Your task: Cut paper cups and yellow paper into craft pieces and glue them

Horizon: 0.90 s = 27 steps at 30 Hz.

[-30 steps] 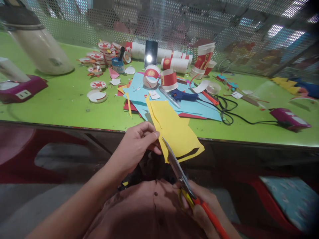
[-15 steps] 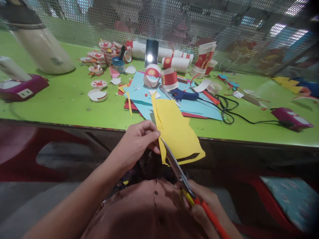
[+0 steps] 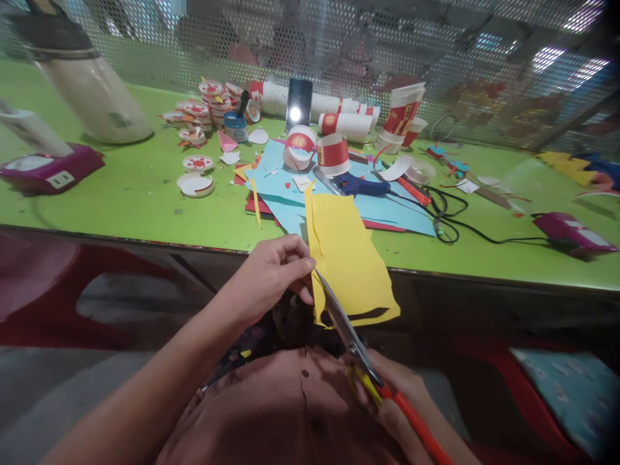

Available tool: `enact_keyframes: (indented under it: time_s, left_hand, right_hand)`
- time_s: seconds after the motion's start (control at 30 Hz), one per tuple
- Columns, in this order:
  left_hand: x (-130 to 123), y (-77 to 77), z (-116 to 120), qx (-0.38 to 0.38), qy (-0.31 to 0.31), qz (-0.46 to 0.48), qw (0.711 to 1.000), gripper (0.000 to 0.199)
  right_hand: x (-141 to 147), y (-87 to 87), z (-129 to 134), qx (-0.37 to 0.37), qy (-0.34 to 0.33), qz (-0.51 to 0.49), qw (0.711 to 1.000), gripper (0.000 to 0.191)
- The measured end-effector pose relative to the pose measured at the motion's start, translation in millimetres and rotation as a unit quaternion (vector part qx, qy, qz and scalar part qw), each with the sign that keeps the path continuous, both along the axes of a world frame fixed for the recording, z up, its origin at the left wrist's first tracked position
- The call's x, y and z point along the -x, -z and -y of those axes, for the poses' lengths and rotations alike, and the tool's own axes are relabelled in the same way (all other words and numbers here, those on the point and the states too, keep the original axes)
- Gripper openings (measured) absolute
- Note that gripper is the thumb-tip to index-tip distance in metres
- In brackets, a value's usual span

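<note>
A sheet of yellow paper (image 3: 351, 252) hangs over the table's front edge, its left side pinched between the thumb and fingers of my left hand (image 3: 276, 274). A narrow strip runs along that side, and a long gap is cut near the lower edge. My right hand (image 3: 392, 394) grips scissors (image 3: 351, 339) with red and yellow handles. The blades point up and left, lying at the paper's left part, with the tip close to my left thumb. Part of the right fingers is hidden behind the handles.
On the green table (image 3: 121, 206) lie blue paper sheets (image 3: 285, 187), a blue glue gun (image 3: 363, 185) with a black cord, and red-white paper cups (image 3: 333, 155). A phone (image 3: 299, 106) stands behind them. Purple power sockets (image 3: 53, 169) and a large kettle (image 3: 92, 97) are at left.
The whole view has shifted slightly, so the table things appear a little farther right. Both hands keep their hold on the paper and scissors; the scissors have hardly moved against the paper.
</note>
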<state>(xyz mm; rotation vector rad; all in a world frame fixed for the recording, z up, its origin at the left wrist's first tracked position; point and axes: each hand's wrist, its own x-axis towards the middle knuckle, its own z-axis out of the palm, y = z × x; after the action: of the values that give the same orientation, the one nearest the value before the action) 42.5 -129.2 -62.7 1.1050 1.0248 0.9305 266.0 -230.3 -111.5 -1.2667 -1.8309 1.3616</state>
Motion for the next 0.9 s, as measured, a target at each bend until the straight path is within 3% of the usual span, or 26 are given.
enact_keyframes:
  time_s: [0.37,0.9]
  left_hand:
    - [-0.2,0.8,1.2,0.006,-0.014,0.019,1.000,0.014]
    - [0.0,2.9,-0.1,-0.007,-0.006,0.014,1.000,0.013]
  right_hand:
    - [-4.0,-5.4,1.5,-0.048,0.012,0.050,0.997,0.057]
    - [-1.5,-4.7,4.5,-0.036,0.024,0.065,0.997,0.053]
